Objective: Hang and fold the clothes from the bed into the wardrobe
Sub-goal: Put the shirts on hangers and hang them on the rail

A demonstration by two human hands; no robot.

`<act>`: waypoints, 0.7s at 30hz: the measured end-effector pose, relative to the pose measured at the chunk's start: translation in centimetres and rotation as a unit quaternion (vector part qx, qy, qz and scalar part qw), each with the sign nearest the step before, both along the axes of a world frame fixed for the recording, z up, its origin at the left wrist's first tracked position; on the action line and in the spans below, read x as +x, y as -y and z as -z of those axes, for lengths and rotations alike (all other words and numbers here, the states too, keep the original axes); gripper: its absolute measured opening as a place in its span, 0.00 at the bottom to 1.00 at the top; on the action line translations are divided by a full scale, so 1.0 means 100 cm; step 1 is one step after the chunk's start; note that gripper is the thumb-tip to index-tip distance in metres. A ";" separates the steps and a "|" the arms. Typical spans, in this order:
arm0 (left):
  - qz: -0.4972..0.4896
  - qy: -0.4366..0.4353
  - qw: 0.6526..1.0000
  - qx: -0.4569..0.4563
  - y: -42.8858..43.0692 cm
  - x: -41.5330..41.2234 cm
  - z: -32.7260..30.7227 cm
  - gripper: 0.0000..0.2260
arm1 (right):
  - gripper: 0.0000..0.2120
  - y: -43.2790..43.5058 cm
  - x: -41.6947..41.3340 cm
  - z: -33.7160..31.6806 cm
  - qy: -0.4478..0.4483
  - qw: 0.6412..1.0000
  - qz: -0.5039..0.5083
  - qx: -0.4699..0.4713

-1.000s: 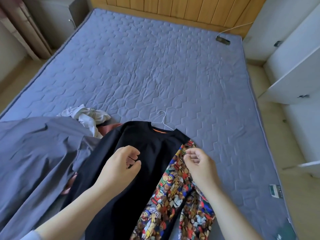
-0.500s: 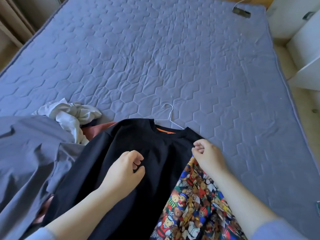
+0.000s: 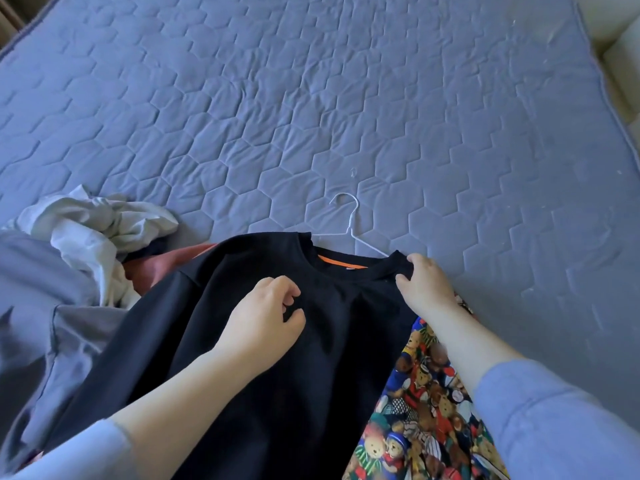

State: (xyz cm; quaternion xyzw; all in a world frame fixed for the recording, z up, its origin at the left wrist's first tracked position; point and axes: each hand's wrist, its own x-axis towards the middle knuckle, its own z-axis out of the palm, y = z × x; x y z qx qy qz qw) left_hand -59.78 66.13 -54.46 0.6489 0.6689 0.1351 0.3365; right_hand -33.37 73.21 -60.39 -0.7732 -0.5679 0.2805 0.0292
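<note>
A black sweatshirt (image 3: 242, 358) with an orange neck label lies flat on the bed, collar away from me. A thin white wire hanger (image 3: 349, 223) sticks out of its neck, hook resting on the mattress. My right hand (image 3: 420, 289) pinches the sweatshirt's right shoulder by the collar. My left hand (image 3: 266, 320) rests on the chest with fingers curled, bunching a little black fabric. A bear-print garment (image 3: 426, 417) lies under the sweatshirt's right side.
A crumpled white garment (image 3: 93, 230) and a reddish-brown one (image 3: 162, 268) lie at the left beside a grey sheet (image 3: 38, 327). The quilted blue-grey mattress (image 3: 346, 98) stretches beyond. The bed's right edge and the floor (image 3: 620, 91) show at far right.
My right hand moved up from the bear-print garment to the sweatshirt's right shoulder and took hold of it. My head leaned in closer; the left hand stayed on the chest.
</note>
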 end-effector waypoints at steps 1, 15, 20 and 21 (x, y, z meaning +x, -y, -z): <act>0.005 -0.005 1.000 0.008 -0.006 0.001 0.003 0.09 | 0.22 -0.002 -0.001 0.004 -0.001 1.000 -0.003 -0.003; 0.069 -0.136 0.988 0.012 -0.093 0.000 0.036 0.18 | 0.21 -0.012 0.003 0.025 0.078 0.995 -0.058 -0.020; 0.080 -0.155 0.985 0.006 -0.104 0.001 0.035 0.18 | 0.16 -0.007 0.005 0.023 0.072 0.994 -0.081 -0.021; 0.091 -0.167 0.982 -0.007 -0.109 0.002 0.035 0.19 | 0.15 -0.005 0.005 0.024 0.075 0.994 -0.079 -0.014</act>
